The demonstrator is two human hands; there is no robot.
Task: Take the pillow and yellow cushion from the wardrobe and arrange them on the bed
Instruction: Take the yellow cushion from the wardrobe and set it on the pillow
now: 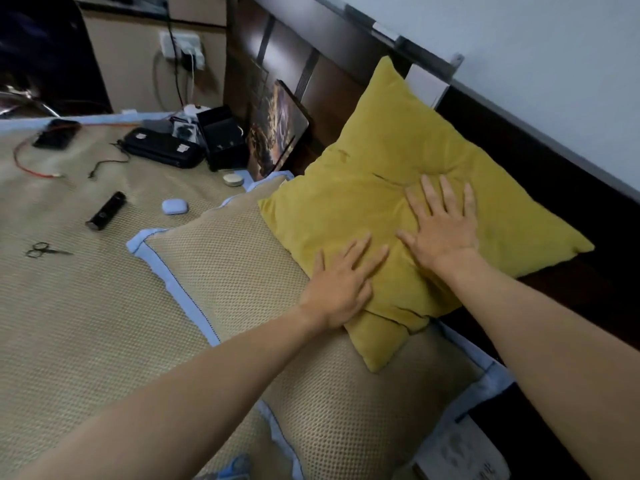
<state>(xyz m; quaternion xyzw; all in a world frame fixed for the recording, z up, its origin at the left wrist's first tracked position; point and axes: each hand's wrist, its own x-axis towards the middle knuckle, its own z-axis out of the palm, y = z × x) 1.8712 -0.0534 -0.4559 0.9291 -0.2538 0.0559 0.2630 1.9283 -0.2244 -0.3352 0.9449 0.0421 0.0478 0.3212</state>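
Both the left hand (341,289) and the right hand (441,225) lie flat and released on the soft, probably light yellow cushion (398,161), which leans against the headboard (346,74) atop the pillow (239,268) below the palms and is best gripped by its corners.

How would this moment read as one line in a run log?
stage: arranging | left hand: flat on yellow cushion | right hand: flat on it | cushion: on pillow, against headboard

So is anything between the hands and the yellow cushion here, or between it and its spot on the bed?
Nothing visible. The left hand and right hand lie flat on the yellow cushion, which already rests on the pillow against the headboard.
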